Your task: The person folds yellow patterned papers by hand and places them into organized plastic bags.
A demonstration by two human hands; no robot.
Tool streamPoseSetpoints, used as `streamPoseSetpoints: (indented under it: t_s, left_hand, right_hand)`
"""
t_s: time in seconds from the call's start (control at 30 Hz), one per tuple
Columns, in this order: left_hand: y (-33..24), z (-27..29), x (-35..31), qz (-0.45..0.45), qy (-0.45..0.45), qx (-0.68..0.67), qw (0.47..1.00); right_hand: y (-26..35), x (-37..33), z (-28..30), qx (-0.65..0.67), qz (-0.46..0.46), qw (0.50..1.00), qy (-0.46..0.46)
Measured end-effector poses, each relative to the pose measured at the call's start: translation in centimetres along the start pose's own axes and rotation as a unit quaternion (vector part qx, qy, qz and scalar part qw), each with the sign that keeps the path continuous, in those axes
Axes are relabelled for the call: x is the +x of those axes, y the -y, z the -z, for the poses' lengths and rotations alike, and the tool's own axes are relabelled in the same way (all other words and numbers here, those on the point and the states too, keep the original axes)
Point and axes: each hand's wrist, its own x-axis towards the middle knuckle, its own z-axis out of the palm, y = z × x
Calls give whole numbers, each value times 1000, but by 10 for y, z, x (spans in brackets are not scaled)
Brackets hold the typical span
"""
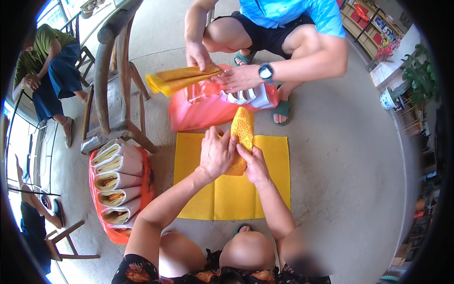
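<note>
Above a yellow sheet spread on the floor, both my hands grip a folded bundle of yellow patterned paper that stands roughly upright. My left hand closes on its left side, fingers bent and partly hidden. On the lower right side, my right hand pinches it with the thumb in front. Facing me, a crouching person in a blue shirt holds another folded yellow bundle over a red plastic bag. White folded packets show inside that bag.
A second red bag full of folded white packets stands to my left, next to a wooden chair. Other seated people are at the far left. At the right are a potted plant and shelves along the wall.
</note>
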Motion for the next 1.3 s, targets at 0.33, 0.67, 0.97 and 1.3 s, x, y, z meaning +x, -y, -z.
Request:
streamPoseSetpoints:
  t_s: [0.33,0.67,0.97,1.3]
  left_hand:
    - [32,1,41,177,1,-580,795]
    - [78,20,73,58,212,-499,839]
    - [52,36,84,266,270,-626,681]
    - [70,-20,57,152,-117,-365,911]
  right_hand:
    - [37,30,-8,-89,-81,992,40]
    - [25,85,-8,-130,-96,983,87]
    - [24,121,15,-147,106,980,85]
    - [12,87,-14,-10,-88,996,8]
